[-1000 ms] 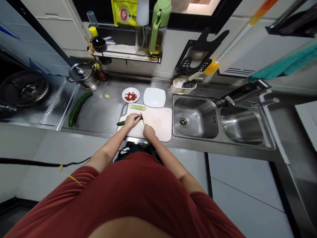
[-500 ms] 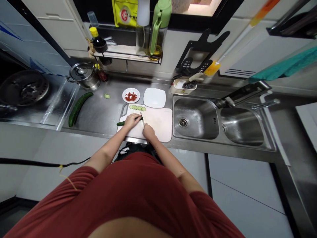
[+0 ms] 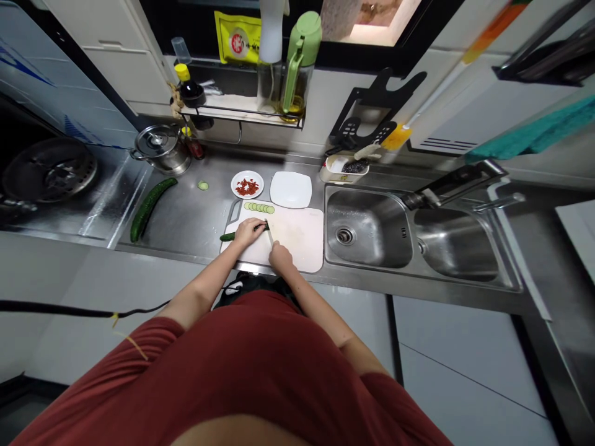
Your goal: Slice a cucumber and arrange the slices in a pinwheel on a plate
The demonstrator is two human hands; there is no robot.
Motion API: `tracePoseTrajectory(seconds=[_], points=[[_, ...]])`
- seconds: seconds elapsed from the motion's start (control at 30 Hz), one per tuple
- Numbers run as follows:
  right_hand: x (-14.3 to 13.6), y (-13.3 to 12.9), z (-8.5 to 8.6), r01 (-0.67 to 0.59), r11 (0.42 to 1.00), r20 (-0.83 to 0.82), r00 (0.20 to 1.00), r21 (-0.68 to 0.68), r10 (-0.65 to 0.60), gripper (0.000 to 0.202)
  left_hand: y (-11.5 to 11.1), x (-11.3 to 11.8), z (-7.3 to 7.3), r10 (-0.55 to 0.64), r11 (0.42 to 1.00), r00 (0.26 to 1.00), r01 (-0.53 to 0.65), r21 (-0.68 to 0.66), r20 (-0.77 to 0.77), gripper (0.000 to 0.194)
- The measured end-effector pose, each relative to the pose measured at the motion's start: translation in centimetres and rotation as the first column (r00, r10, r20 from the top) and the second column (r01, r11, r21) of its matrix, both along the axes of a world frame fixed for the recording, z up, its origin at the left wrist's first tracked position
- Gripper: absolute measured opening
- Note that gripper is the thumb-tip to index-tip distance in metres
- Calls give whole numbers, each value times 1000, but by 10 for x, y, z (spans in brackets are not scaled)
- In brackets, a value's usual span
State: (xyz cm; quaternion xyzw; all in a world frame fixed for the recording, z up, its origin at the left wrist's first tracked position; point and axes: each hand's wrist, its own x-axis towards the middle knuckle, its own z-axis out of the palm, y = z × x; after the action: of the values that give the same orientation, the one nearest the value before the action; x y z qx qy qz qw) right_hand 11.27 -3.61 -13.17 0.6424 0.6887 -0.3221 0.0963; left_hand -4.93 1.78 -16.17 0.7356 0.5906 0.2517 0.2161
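My left hand is closed over a cucumber lying across the white cutting board. The cucumber's left end sticks out past my wrist, and its cut end shows at my fingertips. Wrapped round a knife handle, my right hand keeps the knife with its blade at that cut end. A row of overlapping cucumber slices lies along the board's far edge. Behind the board stand a white plate of chopped red pieces and a bare white square plate.
A whole cucumber and a small cucumber end piece lie on the steel counter to the left. A lidded pot stands behind them. The double sink adjoins the board's right side. Overhead, a shelf carries bottles.
The whole view has shifted slightly, with things now lower in the picture. Both hands stay on the cucumber and knife; the blade has moved slightly against the cut end.
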Motion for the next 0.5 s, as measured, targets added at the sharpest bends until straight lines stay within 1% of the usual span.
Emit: tracePoseTrajectory(seconds=[0.1, 0.33, 0.5], points=[[-3, 2, 2, 8, 1000, 2, 1000, 1, -8, 26, 1, 0, 0, 3, 1000, 1000, -3, -8, -6, 23], [-12, 18, 14, 26, 999, 0, 1000, -22, -26, 31, 0, -1, 1, -12, 1000, 1000, 12, -8, -2, 23], [-6, 15, 12, 3, 1000, 6, 1000, -10, -3, 29, -1, 0, 1, -17, 1000, 1000, 17, 4, -2, 24]])
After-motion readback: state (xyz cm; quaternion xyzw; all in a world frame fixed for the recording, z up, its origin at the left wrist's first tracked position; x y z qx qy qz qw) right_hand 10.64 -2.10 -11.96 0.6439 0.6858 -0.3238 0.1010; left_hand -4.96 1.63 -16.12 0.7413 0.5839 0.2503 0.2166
